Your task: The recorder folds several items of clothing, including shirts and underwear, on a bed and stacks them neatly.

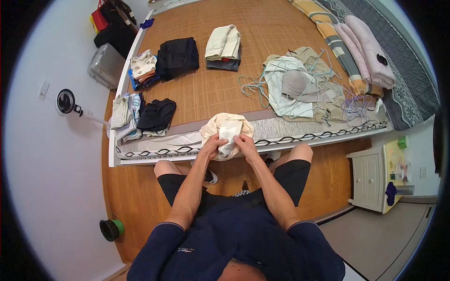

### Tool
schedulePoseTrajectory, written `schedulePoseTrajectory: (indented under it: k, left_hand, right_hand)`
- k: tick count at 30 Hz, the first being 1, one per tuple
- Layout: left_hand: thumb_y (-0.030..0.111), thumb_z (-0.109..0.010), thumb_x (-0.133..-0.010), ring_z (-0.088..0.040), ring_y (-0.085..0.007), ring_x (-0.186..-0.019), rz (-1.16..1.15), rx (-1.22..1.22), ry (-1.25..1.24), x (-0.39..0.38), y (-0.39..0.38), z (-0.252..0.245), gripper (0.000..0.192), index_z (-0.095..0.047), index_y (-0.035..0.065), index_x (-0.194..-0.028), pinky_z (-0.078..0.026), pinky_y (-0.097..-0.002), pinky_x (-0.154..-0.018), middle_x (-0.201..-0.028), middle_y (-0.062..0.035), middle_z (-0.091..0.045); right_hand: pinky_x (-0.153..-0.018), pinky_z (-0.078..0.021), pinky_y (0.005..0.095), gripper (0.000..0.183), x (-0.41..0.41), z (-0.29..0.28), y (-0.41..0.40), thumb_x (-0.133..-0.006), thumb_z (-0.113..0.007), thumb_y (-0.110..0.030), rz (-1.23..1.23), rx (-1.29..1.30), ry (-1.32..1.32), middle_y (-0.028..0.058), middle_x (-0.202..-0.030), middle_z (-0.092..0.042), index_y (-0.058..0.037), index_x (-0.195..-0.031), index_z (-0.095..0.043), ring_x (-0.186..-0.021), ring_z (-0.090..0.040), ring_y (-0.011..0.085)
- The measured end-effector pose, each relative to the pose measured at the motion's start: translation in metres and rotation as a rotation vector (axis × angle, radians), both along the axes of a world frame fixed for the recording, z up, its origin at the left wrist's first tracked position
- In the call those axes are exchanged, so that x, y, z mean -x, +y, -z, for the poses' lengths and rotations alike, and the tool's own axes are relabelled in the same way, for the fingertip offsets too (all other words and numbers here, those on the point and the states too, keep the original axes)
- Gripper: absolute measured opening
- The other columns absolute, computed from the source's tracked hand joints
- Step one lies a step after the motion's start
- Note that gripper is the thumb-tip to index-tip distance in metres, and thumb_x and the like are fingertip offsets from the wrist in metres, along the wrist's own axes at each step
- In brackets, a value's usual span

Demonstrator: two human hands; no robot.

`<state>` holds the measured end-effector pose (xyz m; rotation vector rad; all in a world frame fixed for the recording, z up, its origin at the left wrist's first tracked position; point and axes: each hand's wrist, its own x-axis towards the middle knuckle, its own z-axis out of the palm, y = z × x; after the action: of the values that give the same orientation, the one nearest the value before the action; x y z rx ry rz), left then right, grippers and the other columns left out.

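A cream cloth garment [210, 125] with a whiter panel [230, 129] lies bunched at the bed's near edge. My left hand [212, 145] grips the white part from the left, thumb on top. From the right, my right hand [245, 144] pinches the same part. Folded clothes stand beyond: a cream item [222, 42] on darker ones, a black pile [178, 58], and a small patterned pile [143, 65]. Nearer on the left are a black garment [157, 114] and a light pile [121, 112]. Loose garments [290, 87] lie tangled with wire hangers [260, 87] on the right.
The bed's white frame [140, 162] runs close before my knees. A rolled pink blanket [369, 52] lies at the bed's right side. A white cabinet [368, 179] stands at right, a fan [66, 101] and a silver suitcase [105, 66] at left, a bin [110, 230] at lower left.
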<state>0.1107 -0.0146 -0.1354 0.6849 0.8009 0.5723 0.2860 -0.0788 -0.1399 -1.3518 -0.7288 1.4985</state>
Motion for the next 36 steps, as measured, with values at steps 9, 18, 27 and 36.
schedulePoseTrajectory:
  k: [9,18,27,36]
  left_hand:
    - [0.014,-0.066,-0.082,-0.063,-0.0232,-0.105,-0.033,0.027,-0.119,-0.007,0.007,-0.004,0.044,-0.057,-0.0021,-0.122,-0.051,-0.0391,-0.093,-0.117,-0.0113,-0.065]
    - [-0.001,-0.062,-0.085,-0.068,-0.0212,-0.087,-0.231,0.101,-0.061,-0.023,0.018,0.016,0.019,-0.059,-0.0013,-0.104,-0.056,-0.0336,-0.080,-0.099,-0.0107,-0.068]
    - [-0.002,-0.064,-0.083,-0.067,-0.0187,-0.082,-0.229,0.123,-0.097,-0.025,0.023,0.018,0.017,-0.062,-0.0005,-0.100,-0.056,-0.0321,-0.077,-0.094,-0.0093,-0.068]
    - [-0.002,-0.063,-0.083,-0.066,-0.0174,-0.082,-0.248,0.025,-0.053,-0.028,0.024,0.019,0.022,-0.061,-0.0022,-0.104,-0.055,-0.0311,-0.077,-0.095,-0.0083,-0.067]
  right_hand:
    - [-0.067,-0.0469,0.0266,0.022,0.000,0.021,0.000,-0.089,-0.061,-0.015,0.050,-0.087,-0.091,0.0040,-0.085,-0.067,0.0051,-0.099,-0.065,-0.075,-0.057,0.0092]
    - [-0.056,-0.0408,0.0241,0.015,0.000,0.045,-0.001,-0.088,-0.062,-0.012,0.001,-0.149,-0.281,-0.0011,-0.077,-0.060,0.0023,-0.094,-0.064,-0.065,-0.050,0.0066]
    - [-0.059,-0.0416,0.0236,0.019,0.000,0.043,-0.002,-0.087,-0.060,-0.011,-0.019,-0.128,-0.213,0.0000,-0.080,-0.062,0.0043,-0.098,-0.065,-0.067,-0.051,0.0074]
    - [-0.070,-0.0495,0.0309,0.028,-0.004,0.033,-0.001,-0.082,-0.060,-0.016,-0.022,-0.078,-0.200,0.0096,-0.084,-0.069,0.0059,-0.099,-0.066,-0.075,-0.061,0.0146]
